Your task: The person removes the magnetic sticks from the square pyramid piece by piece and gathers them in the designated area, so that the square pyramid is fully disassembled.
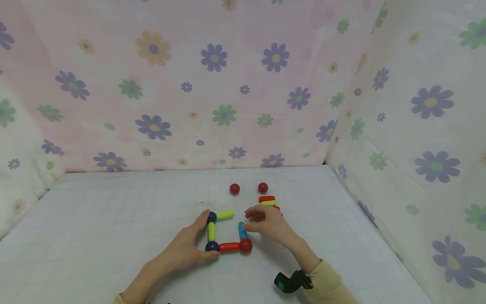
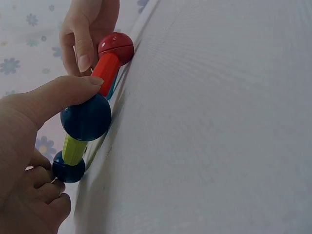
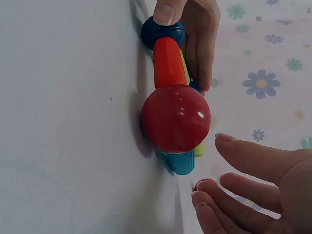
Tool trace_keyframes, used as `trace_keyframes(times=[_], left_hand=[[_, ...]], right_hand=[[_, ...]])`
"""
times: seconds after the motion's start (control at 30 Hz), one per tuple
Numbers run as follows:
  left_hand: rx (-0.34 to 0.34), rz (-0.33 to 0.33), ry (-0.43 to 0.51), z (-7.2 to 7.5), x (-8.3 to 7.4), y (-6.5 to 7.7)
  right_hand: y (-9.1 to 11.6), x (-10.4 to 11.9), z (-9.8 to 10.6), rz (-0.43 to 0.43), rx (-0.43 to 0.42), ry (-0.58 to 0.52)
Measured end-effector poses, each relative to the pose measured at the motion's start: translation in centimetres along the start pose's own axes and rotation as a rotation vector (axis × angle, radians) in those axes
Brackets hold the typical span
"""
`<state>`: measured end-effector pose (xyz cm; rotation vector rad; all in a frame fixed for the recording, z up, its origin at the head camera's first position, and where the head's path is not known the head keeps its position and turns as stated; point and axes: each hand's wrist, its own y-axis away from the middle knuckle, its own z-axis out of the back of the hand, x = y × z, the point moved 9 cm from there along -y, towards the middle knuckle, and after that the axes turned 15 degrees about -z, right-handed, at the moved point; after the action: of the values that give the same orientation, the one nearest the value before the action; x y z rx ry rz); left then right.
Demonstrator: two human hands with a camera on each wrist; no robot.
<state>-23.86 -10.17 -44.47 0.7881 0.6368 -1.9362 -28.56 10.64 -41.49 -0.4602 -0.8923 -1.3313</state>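
Observation:
An open-sided frame of magnetic rods and balls lies on the table. Two dark blue balls form its left side, joined by a yellow-green rod. A red rod runs from the near blue ball to a red ball. From that ball a light blue rod points away; another yellow-green rod extends from the far blue ball. My left hand holds the left side, thumb at the near ball and fingers at the far one. Beside the light blue rod, my right hand has loosely bent fingers holding nothing.
Two loose red balls sit behind the frame. Right of them lie several loose rods, red and yellow-green, partly hidden by the right hand. A white cloth covers the table, and flowered curtains hang behind and at the sides.

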Motion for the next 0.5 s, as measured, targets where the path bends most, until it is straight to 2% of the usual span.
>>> trace_keyframes(times=[0.17, 0.5], left_hand=[[0.0, -0.006, 0.009, 0.1, -0.1, 0.1], [-0.003, -0.017, 0.0, 0.1, -0.1, 0.1]], right_hand=[[-0.3, -0.3, -0.9, -0.007, 0.047, 0.0], [-0.5, -0.5, -2.1, 0.015, 0.068, 0.016]])
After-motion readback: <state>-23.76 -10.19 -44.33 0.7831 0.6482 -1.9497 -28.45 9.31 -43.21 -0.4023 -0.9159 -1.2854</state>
